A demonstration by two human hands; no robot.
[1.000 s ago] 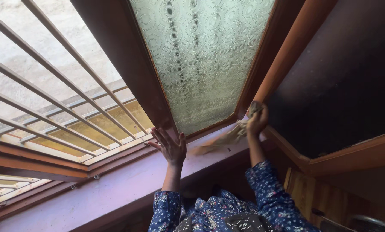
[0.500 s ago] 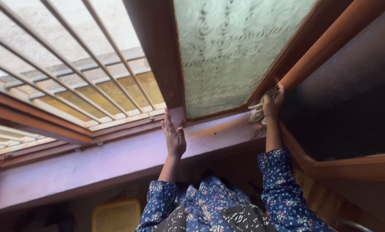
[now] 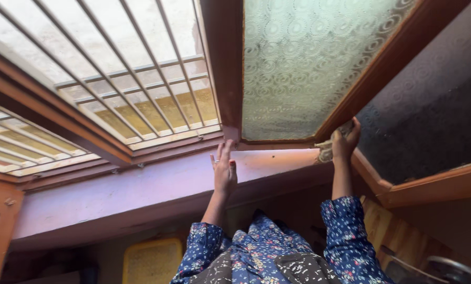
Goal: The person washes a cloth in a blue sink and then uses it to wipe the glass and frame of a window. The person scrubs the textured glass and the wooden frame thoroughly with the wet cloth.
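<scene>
A: How was the patterned glass pane (image 3: 309, 63) in its wooden sash placed?

B: Swung open above the pink sill (image 3: 141, 184). The left hand (image 3: 225, 171) lay flat there, fingers spread.

A: And the cloth (image 3: 330, 147)?

B: Bunched in the right hand (image 3: 345, 141) at the sash's lower corner. Short, firm strokes along the frame would have suited.

The person wears a dark blue garment (image 3: 277, 247) printed all over with small flowers in white, pink and pale blue. Its long sleeves are pushed back, so both forearms are bare: the left sleeve (image 3: 204, 244) ends in a loose gathered cuff, and the right sleeve (image 3: 345, 231) bunches in the same way. The left hand (image 3: 225, 171) has red-painted nails and a thin ring on one finger. The right hand (image 3: 345, 141) shows no jewellery that can be made out.
</scene>
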